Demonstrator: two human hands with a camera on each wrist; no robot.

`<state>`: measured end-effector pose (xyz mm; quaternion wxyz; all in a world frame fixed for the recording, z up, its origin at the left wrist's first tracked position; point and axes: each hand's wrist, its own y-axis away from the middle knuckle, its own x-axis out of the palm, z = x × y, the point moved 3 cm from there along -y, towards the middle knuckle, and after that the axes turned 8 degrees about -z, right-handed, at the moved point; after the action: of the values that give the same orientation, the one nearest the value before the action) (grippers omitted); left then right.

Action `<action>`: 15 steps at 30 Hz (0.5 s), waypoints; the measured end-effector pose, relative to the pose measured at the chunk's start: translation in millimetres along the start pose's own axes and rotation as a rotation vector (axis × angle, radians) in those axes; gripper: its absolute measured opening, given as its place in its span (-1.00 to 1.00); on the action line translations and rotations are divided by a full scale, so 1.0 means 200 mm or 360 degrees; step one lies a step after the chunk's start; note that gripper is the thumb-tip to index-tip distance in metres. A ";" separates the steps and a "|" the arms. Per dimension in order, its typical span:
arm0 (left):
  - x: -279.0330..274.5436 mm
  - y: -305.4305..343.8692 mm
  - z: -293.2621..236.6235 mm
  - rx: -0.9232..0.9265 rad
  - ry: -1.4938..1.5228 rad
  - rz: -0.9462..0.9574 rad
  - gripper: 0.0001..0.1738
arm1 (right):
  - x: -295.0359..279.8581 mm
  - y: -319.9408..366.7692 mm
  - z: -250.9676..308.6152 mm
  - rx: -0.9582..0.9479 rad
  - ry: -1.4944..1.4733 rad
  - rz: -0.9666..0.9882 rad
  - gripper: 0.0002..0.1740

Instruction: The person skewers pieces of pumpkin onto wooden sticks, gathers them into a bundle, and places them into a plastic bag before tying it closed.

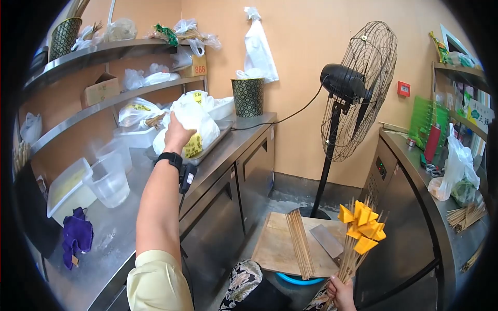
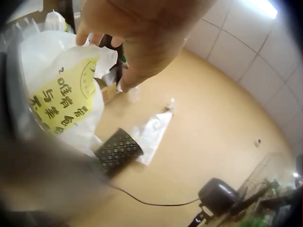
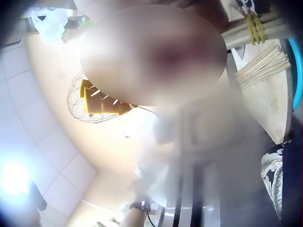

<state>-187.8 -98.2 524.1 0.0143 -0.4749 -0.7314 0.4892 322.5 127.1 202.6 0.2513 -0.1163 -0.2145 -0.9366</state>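
Observation:
My left hand (image 1: 179, 136) reaches onto a full white plastic bag (image 1: 199, 122) with a yellow printed label, set on a metal tray (image 1: 220, 136). In the left wrist view its thumb and fingers are spread apart above the top of the bag (image 2: 57, 54). Low on the right, my right hand (image 1: 341, 293) grips a bundle of bamboo skewers (image 1: 350, 263). Yellow-orange cut pieces (image 1: 363, 227) are stuck on their upper ends. Behind this bundle, a wooden cutting board (image 1: 274, 236) carries loose skewers (image 1: 301, 246) and a cleaver (image 1: 326, 241).
Clear plastic tubs (image 1: 108, 184) and a purple cloth (image 1: 78, 236) lie on the left steel counter. A patterned bin (image 1: 248, 98) stands at its far end. The standing fan (image 1: 342, 88) rises beyond the board. Another counter (image 1: 415, 179) borders the right.

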 end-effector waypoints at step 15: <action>-0.22 0.27 -0.59 0.0307 0.1756 0.0127 -0.78 | 0.01 0.00 0.06 -0.0257 -0.0122 0.0078 -0.85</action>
<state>-69.1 -42.2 565.8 0.4197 -0.6843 -0.5489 0.2330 321.8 132.9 214.2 0.2555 -0.1770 -0.1447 -0.9394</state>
